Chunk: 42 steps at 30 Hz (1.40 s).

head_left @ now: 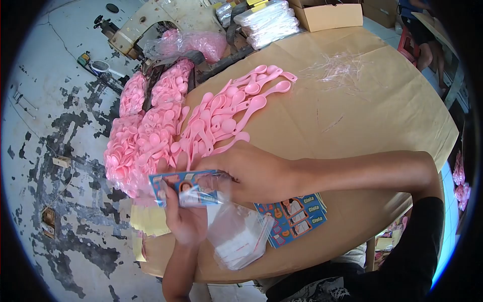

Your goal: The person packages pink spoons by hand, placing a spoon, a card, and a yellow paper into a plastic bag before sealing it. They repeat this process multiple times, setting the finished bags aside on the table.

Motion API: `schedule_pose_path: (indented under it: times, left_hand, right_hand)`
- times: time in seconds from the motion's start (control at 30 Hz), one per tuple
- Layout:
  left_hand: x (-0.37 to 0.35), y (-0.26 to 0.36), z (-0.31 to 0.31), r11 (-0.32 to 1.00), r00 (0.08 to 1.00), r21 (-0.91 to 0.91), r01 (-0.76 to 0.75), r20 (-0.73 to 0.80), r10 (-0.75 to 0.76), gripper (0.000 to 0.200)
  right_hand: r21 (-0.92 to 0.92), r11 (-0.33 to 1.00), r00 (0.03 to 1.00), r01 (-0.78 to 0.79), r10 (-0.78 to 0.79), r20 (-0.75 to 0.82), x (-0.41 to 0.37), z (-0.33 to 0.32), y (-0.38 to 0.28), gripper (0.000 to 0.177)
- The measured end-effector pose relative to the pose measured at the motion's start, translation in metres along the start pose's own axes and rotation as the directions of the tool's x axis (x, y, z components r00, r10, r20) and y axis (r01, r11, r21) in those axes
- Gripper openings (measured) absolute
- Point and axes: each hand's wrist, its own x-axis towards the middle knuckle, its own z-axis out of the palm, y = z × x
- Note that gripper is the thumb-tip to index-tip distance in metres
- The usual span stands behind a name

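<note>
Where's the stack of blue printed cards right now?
In the head view, the card stack lies on the table, below the right forearm and right of the clear plastic bags.

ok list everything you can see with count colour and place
table: one, brown, centre
loose spoons: many, pink, mid-table
bagged spoons: several bags, pink, left of loose spoons
held card: apparently one, blue, left of centre
card stack: one, blue, near table edge
plastic bags: stack, clear, beside card stack
yellow paper: count unclear, left table edge
plastic strips: many, clear, far table
packets: stack, clear, top
box: one, brown, top
machine: one, cream, top left
wall: one, pale with dark patches, left
chair: one, red, top right
other person: one, dark clothing, top right
left hand: one, bare, on held card
right hand: one, bare, at held card
</note>
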Motion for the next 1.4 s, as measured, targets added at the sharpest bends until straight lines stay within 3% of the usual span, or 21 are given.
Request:
schedule_pose_path:
  times: [0.07,0.13,0.2,0.23,0.27,0.33,0.4,0.47,0.5,0.53,0.63,0.67,0.7,0.73,0.8,0.9,1.0,1.13,1.27,1.33,1.4]
  left_hand:
    - [0.001,-0.001,-0.003,0.997,0.986,0.058,-0.058,0.160,0.048,0.046]
    - [-0.002,-0.002,-0.013,0.997,0.992,0.059,-0.039,0.123,0.032,0.042]
    - [-0.006,0.000,-0.014,0.991,1.000,0.135,0.027,-0.015,-0.025,0.039]
    - [-0.008,-0.001,-0.015,0.959,0.999,0.283,-0.032,0.046,0.020,0.040]
    - [-0.007,-0.002,-0.014,0.902,0.992,0.422,-0.095,0.110,0.053,0.042]
    - [-0.007,-0.002,0.000,0.864,0.980,0.479,-0.154,0.186,0.072,0.051]
    - [-0.008,0.011,-0.027,0.995,0.995,0.037,-0.093,0.025,0.093,0.052]
    - [0.000,0.039,-0.045,0.980,0.979,-0.062,-0.190,-0.086,0.185,0.052]
    - [0.013,0.056,-0.047,0.956,0.951,0.074,-0.285,-0.104,0.292,0.048]
    - [0.020,0.069,-0.060,0.948,0.940,0.066,-0.312,-0.125,0.318,0.044]
    - [0.032,0.091,-0.092,0.923,0.900,0.051,-0.382,-0.206,0.384,0.036]
    - [0.033,0.094,-0.099,0.920,0.886,0.058,-0.388,-0.249,0.390,0.033]
    - [0.034,0.096,-0.104,0.918,0.872,0.067,-0.390,-0.293,0.392,0.030]
    - [0.033,0.095,-0.107,0.924,0.885,0.056,-0.379,-0.268,0.380,0.032]
    - [0.032,0.091,-0.110,0.934,0.910,0.043,-0.354,-0.215,0.355,0.035]
    - [0.030,0.085,-0.112,0.944,0.936,0.030,-0.330,-0.123,0.331,0.037]
    - [0.030,0.085,-0.104,0.945,0.942,0.102,-0.311,-0.097,0.321,0.041]
    - [0.028,0.086,-0.101,0.949,0.945,0.110,-0.295,-0.117,0.307,0.042]
    - [0.027,0.088,-0.100,0.947,0.938,0.040,-0.320,-0.125,0.322,0.040]
    - [0.026,0.089,-0.098,0.943,0.936,0.011,-0.333,-0.115,0.332,0.040]
    - [0.026,0.087,-0.099,0.945,0.941,-0.024,-0.326,-0.107,0.321,0.039]
  right_hand:
    - [-0.039,0.998,0.998,-0.044,0.046,0.039,-0.003,-0.003,-0.003,0.021]
    - [-0.086,0.994,0.994,-0.067,0.074,0.086,-0.002,-0.004,-0.004,0.020]
    - [0.029,0.997,0.997,0.073,-0.073,0.025,0.004,0.003,0.002,0.018]
    - [0.086,0.986,0.990,0.143,-0.142,-0.009,0.007,0.006,0.002,0.017]
    - [0.071,0.995,0.997,0.068,-0.071,0.042,0.006,0.006,0.001,0.017]
    - [0.027,0.996,0.987,-0.082,0.077,0.141,0.003,0.001,-0.007,0.017]
    - [0.030,0.996,0.986,-0.080,0.074,0.151,0.005,0.001,0.002,0.028]
    - [0.033,0.989,0.976,-0.146,0.139,0.169,0.015,-0.003,-0.002,0.032]
    - [0.028,0.976,0.961,-0.215,0.207,0.183,0.025,-0.011,-0.016,0.030]
    - [0.018,0.959,0.941,-0.284,0.275,0.198,0.034,-0.013,-0.024,0.029]
    - [-0.295,0.945,0.949,0.139,-0.042,0.312,0.061,0.010,-0.013,0.021]
    - [-0.438,0.869,0.923,0.231,-0.054,0.380,0.070,0.025,-0.010,0.019]
    - [-0.442,0.849,0.891,0.288,-0.068,0.450,0.078,0.042,-0.001,0.017]
    - [-0.440,0.829,0.853,0.345,-0.081,0.516,0.086,0.061,0.013,0.015]
    - [-0.542,0.621,0.766,0.566,-0.154,0.624,0.106,0.103,0.053,0.019]
    - [-0.551,0.487,0.663,0.678,-0.080,0.744,0.128,0.131,0.071,0.024]
    - [-0.547,0.399,0.627,0.736,-0.097,0.773,0.144,0.147,0.073,0.023]
    - [-0.529,0.545,0.689,0.651,-0.131,0.713,0.157,0.150,0.065,0.026]
    - [-0.431,0.709,0.780,0.558,-0.272,0.563,0.133,0.095,0.029,0.027]
    - [-0.560,0.540,0.766,0.629,-0.304,0.567,0.124,0.065,0.020,0.025]
    - [-0.689,0.525,0.860,0.501,-0.207,0.467,0.105,0.034,0.010,0.022]
